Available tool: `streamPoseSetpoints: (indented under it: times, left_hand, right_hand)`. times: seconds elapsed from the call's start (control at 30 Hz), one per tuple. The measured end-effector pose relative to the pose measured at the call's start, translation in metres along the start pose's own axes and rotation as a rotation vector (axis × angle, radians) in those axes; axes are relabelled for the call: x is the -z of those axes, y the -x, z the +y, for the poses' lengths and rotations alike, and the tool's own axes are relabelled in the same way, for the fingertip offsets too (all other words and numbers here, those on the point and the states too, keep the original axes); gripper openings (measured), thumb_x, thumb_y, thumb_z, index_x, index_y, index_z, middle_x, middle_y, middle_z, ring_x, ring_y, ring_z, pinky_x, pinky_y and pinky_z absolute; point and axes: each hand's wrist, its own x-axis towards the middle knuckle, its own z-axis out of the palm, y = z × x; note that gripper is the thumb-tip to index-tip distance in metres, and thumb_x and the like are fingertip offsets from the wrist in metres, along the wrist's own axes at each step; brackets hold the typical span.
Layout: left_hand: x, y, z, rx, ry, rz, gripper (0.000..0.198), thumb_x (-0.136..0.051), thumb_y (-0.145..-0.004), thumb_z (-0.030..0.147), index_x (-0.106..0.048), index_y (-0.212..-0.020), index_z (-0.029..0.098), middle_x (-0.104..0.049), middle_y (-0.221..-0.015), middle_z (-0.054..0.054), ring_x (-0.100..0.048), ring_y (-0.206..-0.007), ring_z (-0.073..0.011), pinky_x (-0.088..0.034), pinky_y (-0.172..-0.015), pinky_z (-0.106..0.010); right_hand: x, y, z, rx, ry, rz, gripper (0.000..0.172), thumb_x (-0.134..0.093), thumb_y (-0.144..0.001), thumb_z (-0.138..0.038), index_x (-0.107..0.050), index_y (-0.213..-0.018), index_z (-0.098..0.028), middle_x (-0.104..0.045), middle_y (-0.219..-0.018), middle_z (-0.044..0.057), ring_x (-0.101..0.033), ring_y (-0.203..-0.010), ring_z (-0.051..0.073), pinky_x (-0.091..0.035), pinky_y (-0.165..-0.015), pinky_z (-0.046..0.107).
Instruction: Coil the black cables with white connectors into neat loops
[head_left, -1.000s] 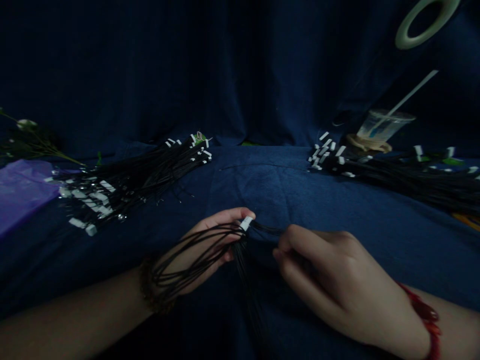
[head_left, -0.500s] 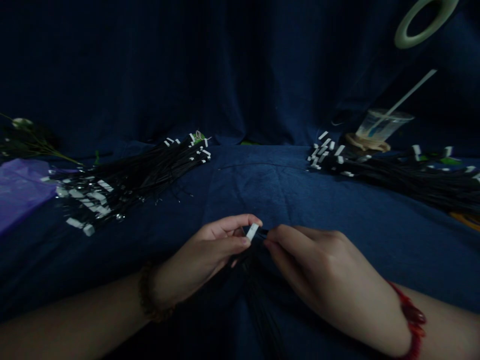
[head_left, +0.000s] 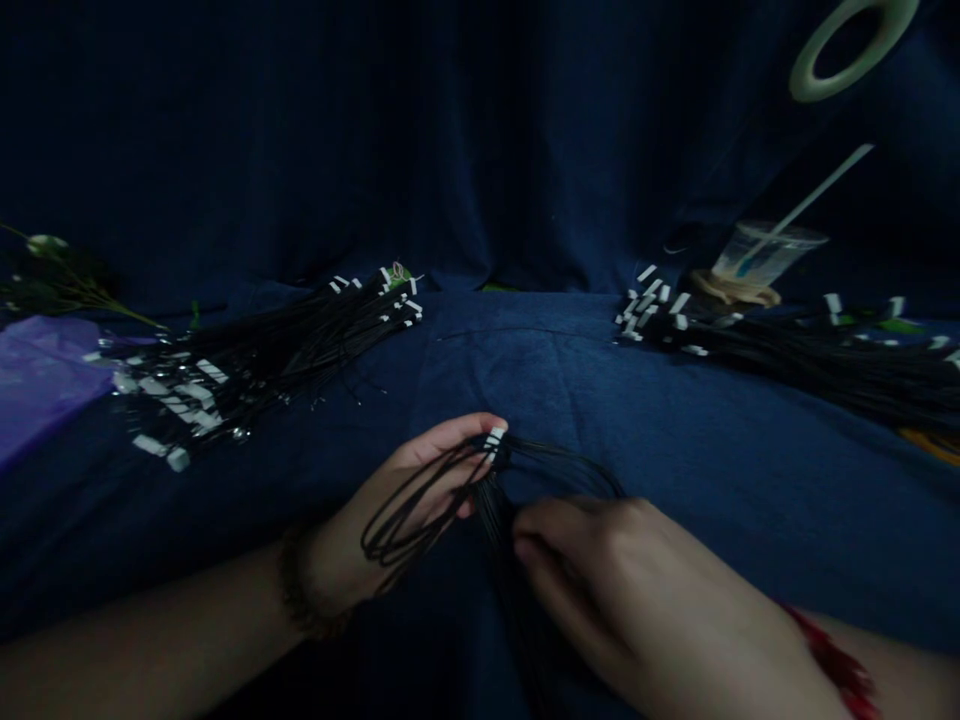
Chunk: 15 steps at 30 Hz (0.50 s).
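Note:
My left hand (head_left: 435, 475) pinches a small white connector (head_left: 495, 440) between thumb and fingers. Thin black wires (head_left: 401, 525) loop from it across that hand, and more arc over to the right behind my right hand. A bundle of black wires (head_left: 499, 560) hangs down below the connector. Close by on the right, my right hand (head_left: 592, 570) is closed, its fingertips curled inward beside the hanging bundle. What its fingers hold is mostly hidden, though the arcing wires run to it.
On the left lies a pile of black cables with white connectors (head_left: 277, 350), beside a purple bag (head_left: 45, 380) and a flower stem (head_left: 97, 285). Another cable pile (head_left: 795, 350) lies right, near a plastic cup with a straw (head_left: 769, 255). A tape roll (head_left: 814, 85) is at top right.
My right hand has moved down and toward me, away from the connector. Wire loops now spread over my left hand and to the right. The connector has tilted and shifted slightly up.

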Motion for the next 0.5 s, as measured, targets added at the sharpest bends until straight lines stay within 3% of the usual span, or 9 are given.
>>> streamPoseSetpoints:
  times: [0.1, 0.17, 0.5]
  left_hand:
    - [-0.005, 0.001, 0.001, 0.088, 0.032, 0.076, 0.017, -0.062, -0.071, 0.015, -0.066, -0.087, 0.020, -0.052, -0.058, 0.005, -0.041, -0.049, -0.0038, -0.028, -0.047, -0.015]
    - [-0.007, 0.000, 0.001, 0.076, 0.033, 0.063, 0.019, -0.062, -0.070, 0.016, -0.065, -0.088, 0.020, -0.051, -0.057, 0.005, -0.039, -0.048, -0.0038, -0.027, -0.047, -0.016]
    - [-0.007, 0.001, 0.000, 0.080, 0.086, -0.017, 0.027, -0.069, -0.061, 0.015, -0.063, -0.087, 0.019, -0.053, -0.058, 0.005, -0.042, -0.050, -0.0038, -0.029, -0.049, -0.016]
  right_hand:
    - [0.000, -0.011, 0.004, 0.019, -0.210, 0.001, 0.022, -0.040, -0.087, -0.020, -0.059, -0.075, -0.019, -0.063, -0.072, 0.000, -0.055, -0.059, 0.010, -0.036, -0.053, 0.021]
    - [0.000, -0.016, 0.006, 0.028, -0.272, 0.009, 0.021, -0.042, -0.085, -0.018, -0.060, -0.076, -0.019, -0.063, -0.073, -0.001, -0.054, -0.060, 0.009, -0.036, -0.055, 0.021]
    - [-0.002, -0.017, 0.006, 0.006, -0.247, 0.061, 0.014, -0.044, -0.076, -0.015, -0.057, -0.070, -0.016, -0.058, -0.065, -0.001, -0.049, -0.053, 0.009, -0.033, -0.050, 0.021]
